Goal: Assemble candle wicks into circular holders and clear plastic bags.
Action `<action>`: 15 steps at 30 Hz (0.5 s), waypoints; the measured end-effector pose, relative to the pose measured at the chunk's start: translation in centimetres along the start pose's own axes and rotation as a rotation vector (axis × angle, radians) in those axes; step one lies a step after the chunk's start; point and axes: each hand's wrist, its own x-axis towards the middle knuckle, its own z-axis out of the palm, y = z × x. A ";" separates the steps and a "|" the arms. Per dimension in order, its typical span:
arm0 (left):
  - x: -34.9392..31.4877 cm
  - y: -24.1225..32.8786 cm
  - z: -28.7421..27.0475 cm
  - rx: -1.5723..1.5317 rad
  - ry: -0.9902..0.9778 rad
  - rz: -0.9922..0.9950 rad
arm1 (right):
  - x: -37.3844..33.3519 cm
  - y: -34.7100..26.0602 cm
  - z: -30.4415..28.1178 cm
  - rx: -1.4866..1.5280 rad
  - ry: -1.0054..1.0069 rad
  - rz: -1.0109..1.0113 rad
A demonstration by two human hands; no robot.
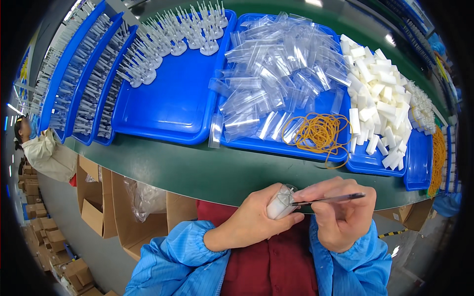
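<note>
1. Left hand (254, 217), one; fingers and thumb closed around a white piece (278, 209) with a clear, glassy upper end; held in front of the body, at the near edge of the green table (247, 170).
2. Right hand (341, 214), one; thumb and fingers pinching a slim dark tool (345, 198); its tip at the clear end of the white piece, contact too small to confirm.
3. Progress, as judged: one piece in hand, seemingly part-way, with the tool at its end; whether any other is finished cannot be told.
4. Remaining loose stock, plentiful: clear plastic sleeves (281, 54), heaped in the middle blue tray (284, 153); yellow rubber bands (321, 134), tangled at that tray's near right corner; white blocks (377, 93), piled in the blue tray to the right.
5. Stemmed white parts (180, 47), many, standing along the far and left sides of the left-hand blue tray (165, 101); further stacked trays (81, 93) of similar parts beside it, at left.
</note>
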 end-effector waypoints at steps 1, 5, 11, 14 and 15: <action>0.0 -0.2 0.0 0.003 0.001 0.022 | 0.1 0.0 0.0 0.022 0.006 0.013; 0.1 -0.3 0.1 -0.023 -0.010 0.031 | 1.4 -0.4 -0.4 0.159 0.052 0.275; 0.2 -0.2 0.1 -0.030 -0.024 0.003 | 0.2 0.1 0.1 0.070 0.058 0.055; 0.0 0.4 0.0 -0.036 -0.006 -0.003 | 0.3 0.2 -0.6 -0.194 -0.085 -0.070; 0.0 0.5 -0.1 -0.054 -0.019 -0.026 | 0.4 0.3 -0.8 -0.237 -0.112 -0.111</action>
